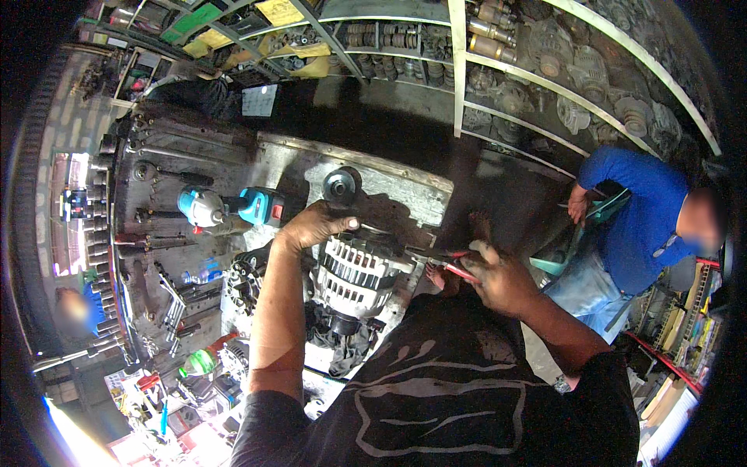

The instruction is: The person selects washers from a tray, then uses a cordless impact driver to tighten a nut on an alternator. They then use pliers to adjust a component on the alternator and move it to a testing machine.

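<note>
My left hand (pixel 311 226) rests on top of a silver finned alternator (pixel 354 272) that stands on a worn metal workbench (pixel 389 191). My fingers press its upper edge, just below a round pulley (pixel 341 187). My right hand (pixel 498 276) grips a red-handled tool (pixel 459 268) whose tip points toward the alternator's right side. A dark rag lies under the alternator.
A teal cordless impact driver (pixel 233 208) lies left of the alternator. Wrenches and sockets (pixel 167 300) cover the bench's left side. Shelves of alternators and parts (pixel 545 86) rise behind. A person in a blue shirt (pixel 638 218) sits at the right.
</note>
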Demonstrator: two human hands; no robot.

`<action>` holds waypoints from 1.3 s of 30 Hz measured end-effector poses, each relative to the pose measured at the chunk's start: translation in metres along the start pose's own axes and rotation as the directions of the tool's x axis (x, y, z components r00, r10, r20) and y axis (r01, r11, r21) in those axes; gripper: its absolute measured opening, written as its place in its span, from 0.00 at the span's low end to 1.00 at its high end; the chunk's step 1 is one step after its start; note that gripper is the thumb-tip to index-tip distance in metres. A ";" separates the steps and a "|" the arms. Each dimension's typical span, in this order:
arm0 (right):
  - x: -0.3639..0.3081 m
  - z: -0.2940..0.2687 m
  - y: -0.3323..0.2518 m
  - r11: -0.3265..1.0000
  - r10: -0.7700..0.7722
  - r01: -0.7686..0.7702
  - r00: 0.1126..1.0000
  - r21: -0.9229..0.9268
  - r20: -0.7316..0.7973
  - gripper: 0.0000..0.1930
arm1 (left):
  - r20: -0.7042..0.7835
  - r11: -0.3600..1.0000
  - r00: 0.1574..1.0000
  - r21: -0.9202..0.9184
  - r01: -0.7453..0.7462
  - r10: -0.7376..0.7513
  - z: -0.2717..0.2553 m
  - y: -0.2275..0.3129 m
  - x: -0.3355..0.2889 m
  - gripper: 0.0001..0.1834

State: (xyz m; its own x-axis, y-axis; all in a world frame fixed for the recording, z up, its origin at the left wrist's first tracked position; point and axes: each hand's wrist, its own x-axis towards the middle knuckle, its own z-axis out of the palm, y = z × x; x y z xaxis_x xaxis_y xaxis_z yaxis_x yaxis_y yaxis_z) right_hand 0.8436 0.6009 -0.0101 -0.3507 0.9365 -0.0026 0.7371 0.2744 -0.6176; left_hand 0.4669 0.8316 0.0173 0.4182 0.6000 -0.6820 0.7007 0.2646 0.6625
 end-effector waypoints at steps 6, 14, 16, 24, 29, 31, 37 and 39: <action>0.007 -0.004 0.004 1.000 0.022 -0.021 1.000 -0.011 0.022 0.21 | 0.005 0.997 0.999 -0.059 -0.040 0.040 0.000 -0.007 0.002 0.45; 0.010 -0.005 0.005 0.999 0.041 -0.041 0.998 0.012 0.049 0.20 | 0.030 0.996 1.000 0.087 -0.009 0.006 -0.013 -0.003 0.014 0.39; 0.010 -0.005 0.005 0.996 0.084 -0.088 0.990 0.032 0.110 0.20 | -0.019 0.988 0.999 0.151 0.040 -0.038 -0.017 0.005 0.009 0.37; 0.007 -0.006 0.002 0.999 0.030 -0.032 0.999 0.041 0.040 0.19 | 0.044 0.981 0.991 -0.156 -0.115 0.123 0.006 0.026 -0.032 0.32; 0.008 -0.007 -0.001 0.999 0.012 -0.014 0.999 0.049 0.041 0.22 | 0.055 0.982 0.994 -0.166 -0.087 0.097 0.006 0.020 -0.023 0.29; 0.009 -0.006 -0.004 0.995 -0.075 0.070 0.994 -0.065 -0.081 0.23 | 0.079 0.977 0.991 -0.193 -0.088 0.105 0.005 0.017 -0.019 0.28; 0.014 -0.007 -0.019 0.987 -0.060 0.043 0.993 -0.158 -0.099 0.19 | 0.091 0.972 0.988 -0.209 -0.105 0.126 0.004 0.016 -0.021 0.29; 0.017 -0.013 -0.024 0.975 -0.102 0.082 0.991 -0.207 -0.088 0.20 | 0.088 0.964 0.987 -0.241 -0.113 0.137 0.005 0.016 -0.023 0.29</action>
State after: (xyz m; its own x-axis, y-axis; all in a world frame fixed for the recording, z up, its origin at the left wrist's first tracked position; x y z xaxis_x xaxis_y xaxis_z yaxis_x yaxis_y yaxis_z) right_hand 0.8280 0.6128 0.0149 -0.3720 0.9191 0.1299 0.8093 0.3896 -0.4396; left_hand 0.4717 0.8180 0.0416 0.5594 0.5622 -0.6091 0.4887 0.3698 0.7902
